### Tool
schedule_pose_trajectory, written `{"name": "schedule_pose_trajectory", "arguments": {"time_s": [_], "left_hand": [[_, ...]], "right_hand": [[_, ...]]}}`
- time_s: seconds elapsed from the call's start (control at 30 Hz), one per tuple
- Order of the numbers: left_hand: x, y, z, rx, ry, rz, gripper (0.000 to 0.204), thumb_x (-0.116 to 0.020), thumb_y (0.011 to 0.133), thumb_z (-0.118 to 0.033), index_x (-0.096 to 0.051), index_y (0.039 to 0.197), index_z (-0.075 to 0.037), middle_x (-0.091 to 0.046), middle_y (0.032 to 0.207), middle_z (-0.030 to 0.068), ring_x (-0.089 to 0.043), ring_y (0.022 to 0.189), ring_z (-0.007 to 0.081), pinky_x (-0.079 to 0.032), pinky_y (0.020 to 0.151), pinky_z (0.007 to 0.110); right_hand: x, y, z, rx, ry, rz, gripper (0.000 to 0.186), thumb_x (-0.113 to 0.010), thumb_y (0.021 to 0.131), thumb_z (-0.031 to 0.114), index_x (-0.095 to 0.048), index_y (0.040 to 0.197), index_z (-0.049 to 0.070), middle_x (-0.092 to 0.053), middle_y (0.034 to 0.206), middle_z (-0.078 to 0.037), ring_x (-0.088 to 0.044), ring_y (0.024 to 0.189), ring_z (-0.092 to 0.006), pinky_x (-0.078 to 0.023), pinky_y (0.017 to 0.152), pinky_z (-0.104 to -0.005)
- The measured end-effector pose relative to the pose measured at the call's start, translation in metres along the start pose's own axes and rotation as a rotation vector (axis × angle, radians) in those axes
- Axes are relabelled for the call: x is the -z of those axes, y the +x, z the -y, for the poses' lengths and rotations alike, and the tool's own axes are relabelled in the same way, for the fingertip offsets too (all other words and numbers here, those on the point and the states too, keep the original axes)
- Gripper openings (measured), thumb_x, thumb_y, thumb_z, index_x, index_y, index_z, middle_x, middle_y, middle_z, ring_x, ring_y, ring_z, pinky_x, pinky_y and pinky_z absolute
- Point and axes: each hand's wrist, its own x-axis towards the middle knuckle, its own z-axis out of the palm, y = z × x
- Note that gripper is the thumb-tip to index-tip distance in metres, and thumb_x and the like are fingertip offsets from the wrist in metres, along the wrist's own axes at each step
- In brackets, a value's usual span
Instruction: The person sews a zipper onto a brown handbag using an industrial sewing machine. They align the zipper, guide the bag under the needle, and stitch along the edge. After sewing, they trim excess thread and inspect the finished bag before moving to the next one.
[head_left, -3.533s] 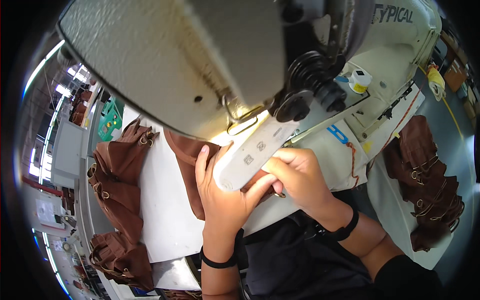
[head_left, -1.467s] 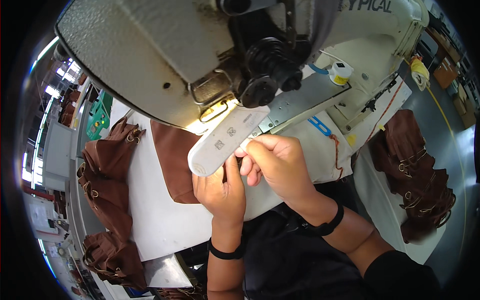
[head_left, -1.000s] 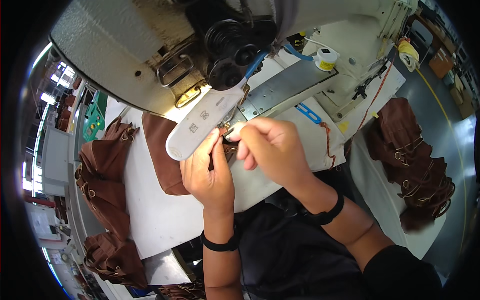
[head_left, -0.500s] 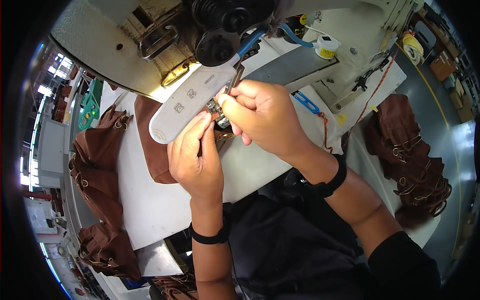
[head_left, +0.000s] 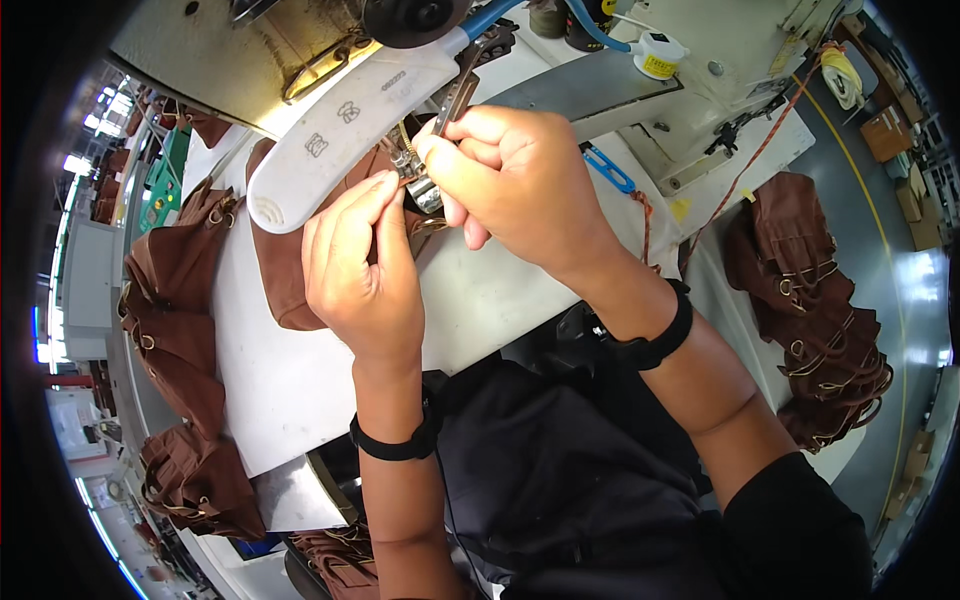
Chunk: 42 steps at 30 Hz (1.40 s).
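Both hands are bunched right under the sewing machine head (head_left: 330,60). Right hand (head_left: 515,180) pinches the small metal presser foot (head_left: 425,190); left hand (head_left: 360,265), just below-left, fingertips closed on the brown leather piece (head_left: 285,260).

Grey glossy floor (head_left: 905,290) with yellow line; white worktable (head_left: 290,380); bright lights at left.

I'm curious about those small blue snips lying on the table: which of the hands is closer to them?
Right. The right hand is just beside the blue snips, almost touching them; the left hand is farther off, on the other side.
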Motion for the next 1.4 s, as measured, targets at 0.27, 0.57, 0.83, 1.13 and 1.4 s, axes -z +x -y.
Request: {"name": "schedule_pose_trajectory", "arguments": {"time_s": [0.27,0.57,0.83,1.13,1.4], "left_hand": [[0.001,0.000,-0.001,-0.037,0.039,-0.018,0.018,-0.074,0.089,0.007,-0.078,0.105,0.000,-0.077,0.105,0.0109,-0.071,0.095,0.0198,-0.056,0.077,0.030],[0.002,0.002,-0.010,-0.066,0.111,-0.022,0.017,-0.074,0.086,0.007,-0.077,0.101,0.000,-0.078,0.103,0.0118,-0.072,0.094,0.0265,-0.055,0.086,0.035],[-0.001,0.000,-0.012,-0.087,0.180,-0.054,0.015,-0.075,0.085,0.007,-0.078,0.100,0.002,-0.079,0.102,0.0128,-0.072,0.091,0.0263,-0.057,0.083,0.035],[-0.003,0.000,-0.009,-0.051,0.144,-0.038,0.016,-0.074,0.088,0.004,-0.079,0.103,0.000,-0.079,0.102,0.0117,-0.071,0.090,0.0225,-0.056,0.079,0.033],[-0.007,-0.005,-0.009,0.059,0.148,0.098,0.038,-0.071,0.086,-0.005,-0.060,0.122,-0.002,-0.066,0.118,0.0148,-0.064,0.110,0.0355,-0.048,0.096,0.044]], "right_hand": [[-0.001,0.000,-0.004,0.015,-0.008,0.012,0.024,-0.067,0.101,0.016,-0.071,0.088,-0.005,-0.064,0.060,-0.003,-0.056,0.046,-0.0062,-0.043,0.045,-0.0226],[-0.002,-0.001,0.003,-0.062,-0.010,-0.002,0.025,-0.068,0.101,0.017,-0.069,0.086,-0.003,-0.065,0.061,-0.003,-0.057,0.048,-0.0069,-0.044,0.047,-0.0236],[-0.003,-0.003,-0.003,-0.043,0.034,0.016,0.025,-0.062,0.103,0.018,-0.066,0.087,-0.001,-0.063,0.061,-0.003,-0.055,0.047,-0.0069,-0.043,0.045,-0.0261],[-0.003,-0.001,-0.007,-0.047,0.062,0.020,0.021,-0.064,0.103,0.016,-0.070,0.091,-0.001,-0.063,0.060,0.000,-0.053,0.048,-0.0049,-0.042,0.045,-0.0241],[0.004,-0.006,-0.008,0.004,-0.076,0.036,0.020,-0.063,0.102,0.014,-0.071,0.106,-0.004,-0.065,0.064,-0.004,-0.055,0.050,-0.0059,-0.044,0.048,-0.0239]]}}
